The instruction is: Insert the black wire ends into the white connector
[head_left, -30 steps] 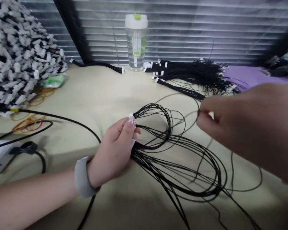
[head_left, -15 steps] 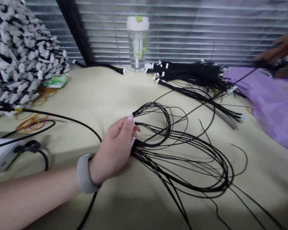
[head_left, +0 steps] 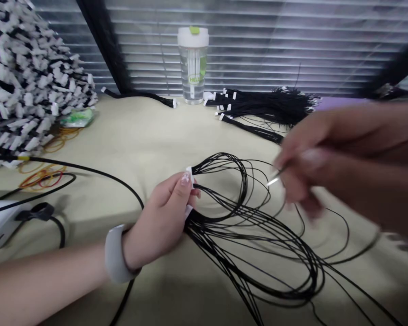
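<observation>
My left hand (head_left: 161, 213) is closed around several white connectors (head_left: 189, 175) left of centre. Black wires (head_left: 280, 217) fan out and loop to the right from them. On the right, my right hand (head_left: 302, 167) is smeared by motion above these loops, its fingertips pinched on a thin dark wire with a shiny pale tip (head_left: 274, 181). Blur doubles the outline of this hand and forearm, and parts of the loops are hidden beneath it.
A pile of white-ended cables (head_left: 30, 86) rises at the left, near rubber bands (head_left: 42, 176) and a white device (head_left: 3, 222). A bottle (head_left: 193, 68) stands at the back beside a black cable bundle (head_left: 265, 106). Purple material (head_left: 343, 103) shows at the right.
My right hand has come from the upper right down and left, close to the wire loops. My left hand keeps its hold, slightly lower in view.
</observation>
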Demonstrator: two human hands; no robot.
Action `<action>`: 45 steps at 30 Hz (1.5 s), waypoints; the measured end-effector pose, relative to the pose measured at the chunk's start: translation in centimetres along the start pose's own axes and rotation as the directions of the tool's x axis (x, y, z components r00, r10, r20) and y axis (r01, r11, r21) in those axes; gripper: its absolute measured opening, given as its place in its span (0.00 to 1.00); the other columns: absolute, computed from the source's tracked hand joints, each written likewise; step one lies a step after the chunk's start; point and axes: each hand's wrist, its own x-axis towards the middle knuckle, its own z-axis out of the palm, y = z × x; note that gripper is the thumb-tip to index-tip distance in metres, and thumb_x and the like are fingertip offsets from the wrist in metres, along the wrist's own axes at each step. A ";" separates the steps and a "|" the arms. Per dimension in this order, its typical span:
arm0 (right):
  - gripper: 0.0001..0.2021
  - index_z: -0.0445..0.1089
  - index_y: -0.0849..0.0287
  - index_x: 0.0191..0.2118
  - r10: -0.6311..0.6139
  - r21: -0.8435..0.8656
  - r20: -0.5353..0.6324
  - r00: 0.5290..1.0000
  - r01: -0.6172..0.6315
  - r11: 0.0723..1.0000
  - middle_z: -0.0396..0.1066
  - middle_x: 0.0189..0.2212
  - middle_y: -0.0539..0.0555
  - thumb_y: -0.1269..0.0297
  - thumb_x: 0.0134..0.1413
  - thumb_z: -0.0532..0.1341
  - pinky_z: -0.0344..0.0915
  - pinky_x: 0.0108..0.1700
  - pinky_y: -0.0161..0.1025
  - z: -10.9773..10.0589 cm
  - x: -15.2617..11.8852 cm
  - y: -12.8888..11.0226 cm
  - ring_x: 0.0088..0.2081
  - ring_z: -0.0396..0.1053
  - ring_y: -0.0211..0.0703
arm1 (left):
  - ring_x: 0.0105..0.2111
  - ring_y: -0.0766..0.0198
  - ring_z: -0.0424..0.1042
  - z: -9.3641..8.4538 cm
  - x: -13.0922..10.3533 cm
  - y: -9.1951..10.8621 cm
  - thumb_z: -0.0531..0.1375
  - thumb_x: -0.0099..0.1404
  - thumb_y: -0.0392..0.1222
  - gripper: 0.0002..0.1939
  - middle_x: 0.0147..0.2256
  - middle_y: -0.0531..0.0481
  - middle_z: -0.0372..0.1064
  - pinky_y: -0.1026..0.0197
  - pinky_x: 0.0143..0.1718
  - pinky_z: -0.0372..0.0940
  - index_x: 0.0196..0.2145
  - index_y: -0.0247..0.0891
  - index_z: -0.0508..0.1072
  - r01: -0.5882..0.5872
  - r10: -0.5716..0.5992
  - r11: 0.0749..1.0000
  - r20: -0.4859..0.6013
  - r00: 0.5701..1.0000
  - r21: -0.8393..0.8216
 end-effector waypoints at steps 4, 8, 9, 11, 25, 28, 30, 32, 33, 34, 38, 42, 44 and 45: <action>0.05 0.68 0.58 0.30 -0.173 -0.249 0.019 0.985 0.173 0.953 0.68 0.23 0.44 0.68 0.57 0.58 0.58 0.24 0.27 3.6 1.2 -0.1 0.23 0.63 0.27 | 0.20 0.74 0.53 -0.1 -0.4 -0.1 0.47 0.69 0.50 0.17 0.21 0.56 0.56 0.70 0.21 0.52 0.27 0.36 0.61 -0.019 0.022 0.999 0.076 0.997 -0.041; 0.04 0.69 0.61 0.32 -0.343 -0.423 -0.075 0.936 0.282 0.861 0.70 0.25 0.45 0.70 0.57 0.58 0.57 0.29 0.27 5.4 1.2 1.1 0.25 0.64 0.26 | 0.21 0.74 0.53 -0.1 -0.4 -0.1 0.48 0.69 0.49 0.18 0.21 0.56 0.55 0.70 0.22 0.53 0.25 0.36 0.61 -0.002 0.015 0.996 0.139 0.990 -0.093; 0.04 0.69 0.61 0.32 -0.366 -0.447 -0.080 0.927 0.294 0.845 0.70 0.26 0.45 0.70 0.57 0.58 0.57 0.29 0.27 5.6 1.1 1.3 0.26 0.65 0.27 | 0.21 0.73 0.53 -0.1 -0.4 0.0 0.48 0.69 0.49 0.18 0.21 0.56 0.56 0.70 0.22 0.53 0.25 0.36 0.61 0.001 0.014 0.996 0.154 0.988 -0.095; 0.04 0.69 0.61 0.32 -0.401 -0.477 -0.074 0.913 0.321 0.818 0.69 0.25 0.45 0.70 0.57 0.58 0.56 0.29 0.28 5.8 1.0 1.5 0.26 0.64 0.27 | 0.21 0.73 0.54 -0.1 -0.4 0.0 0.48 0.69 0.48 0.18 0.21 0.56 0.56 0.70 0.23 0.54 0.25 0.36 0.61 0.008 0.010 0.995 0.181 0.983 -0.098; 0.05 0.68 0.60 0.33 -0.467 -0.510 -0.004 0.884 0.400 0.761 0.71 0.28 0.48 0.69 0.59 0.57 0.59 0.31 0.30 6.3 0.7 2.1 0.29 0.66 0.31 | 0.20 0.73 0.54 0.0 -0.3 0.3 0.47 0.69 0.47 0.19 0.20 0.56 0.56 0.70 0.21 0.52 0.23 0.36 0.61 -0.019 0.033 0.998 0.227 0.973 -0.065; 0.05 0.68 0.61 0.32 -0.483 -0.513 0.005 0.876 0.417 0.751 0.71 0.29 0.49 0.69 0.59 0.57 0.60 0.31 0.29 6.1 0.8 2.0 0.30 0.67 0.31 | 0.20 0.73 0.54 0.0 -0.3 0.2 0.47 0.69 0.47 0.19 0.20 0.56 0.56 0.70 0.21 0.52 0.23 0.36 0.60 -0.011 0.028 0.997 0.231 0.973 -0.076; 0.05 0.68 0.61 0.32 -0.472 -0.503 -0.009 0.881 0.404 0.764 0.70 0.27 0.48 0.70 0.58 0.57 0.59 0.30 0.28 6.0 0.9 1.8 0.28 0.65 0.29 | 0.20 0.73 0.53 0.0 -0.4 0.2 0.47 0.69 0.47 0.19 0.20 0.56 0.56 0.70 0.20 0.51 0.23 0.36 0.60 -0.010 0.027 0.997 0.239 0.971 -0.075; 0.05 0.68 0.61 0.31 -0.457 -0.493 -0.010 0.890 0.393 0.776 0.69 0.25 0.47 0.71 0.57 0.57 0.58 0.28 0.28 5.9 0.8 1.5 0.26 0.63 0.28 | 0.19 0.73 0.53 0.0 -0.4 0.2 0.46 0.69 0.48 0.19 0.20 0.56 0.55 0.70 0.20 0.51 0.24 0.36 0.61 -0.010 0.025 0.998 0.241 0.970 -0.066; 0.05 0.68 0.61 0.31 -0.452 -0.491 -0.008 0.892 0.390 0.779 0.69 0.25 0.47 0.72 0.57 0.57 0.58 0.28 0.28 5.8 0.8 1.5 0.25 0.63 0.28 | 0.19 0.73 0.53 0.0 -0.3 0.2 0.46 0.69 0.48 0.19 0.20 0.56 0.56 0.70 0.20 0.51 0.24 0.36 0.61 -0.007 0.022 0.998 0.240 0.970 -0.064; 0.06 0.68 0.61 0.31 -0.449 -0.492 -0.004 0.893 0.390 0.779 0.69 0.25 0.47 0.71 0.57 0.56 0.58 0.28 0.29 5.8 0.8 1.4 0.26 0.64 0.28 | 0.19 0.73 0.53 0.0 -0.3 0.1 0.46 0.69 0.48 0.19 0.20 0.56 0.56 0.70 0.20 0.51 0.24 0.36 0.61 -0.006 0.021 0.998 0.241 0.970 -0.064; 0.08 0.68 0.62 0.29 -0.452 -0.470 0.031 0.892 0.412 0.781 0.69 0.26 0.49 0.70 0.58 0.56 0.58 0.29 0.30 5.9 0.8 1.5 0.27 0.65 0.30 | 0.20 0.74 0.53 -0.1 -0.3 0.2 0.46 0.69 0.48 0.19 0.20 0.56 0.55 0.71 0.21 0.52 0.24 0.36 0.61 -0.016 0.036 0.997 0.250 0.968 -0.080; 0.07 0.68 0.61 0.30 -0.439 -0.438 0.027 0.898 0.405 0.803 0.69 0.25 0.48 0.71 0.59 0.55 0.58 0.28 0.29 5.9 0.8 1.6 0.26 0.64 0.29 | 0.19 0.74 0.52 -0.1 -0.4 0.3 0.46 0.70 0.48 0.19 0.20 0.57 0.56 0.71 0.20 0.51 0.24 0.36 0.61 -0.034 0.043 0.999 0.249 0.968 -0.041; 0.07 0.68 0.62 0.31 -0.439 -0.443 0.022 0.898 0.402 0.801 0.69 0.25 0.49 0.71 0.59 0.55 0.58 0.28 0.29 6.0 0.9 1.7 0.26 0.64 0.29 | 0.20 0.74 0.53 -0.1 -0.5 0.3 0.45 0.70 0.48 0.19 0.20 0.56 0.56 0.70 0.20 0.51 0.24 0.36 0.62 -0.043 0.041 0.999 0.243 0.969 0.004; 0.07 0.68 0.62 0.31 -0.440 -0.455 0.027 0.898 0.403 0.794 0.69 0.26 0.49 0.71 0.59 0.55 0.58 0.28 0.29 6.0 0.9 1.7 0.26 0.65 0.30 | 0.20 0.73 0.54 -0.1 -0.5 0.3 0.45 0.70 0.48 0.19 0.20 0.56 0.56 0.70 0.20 0.52 0.24 0.36 0.62 -0.050 0.043 0.998 0.241 0.969 0.023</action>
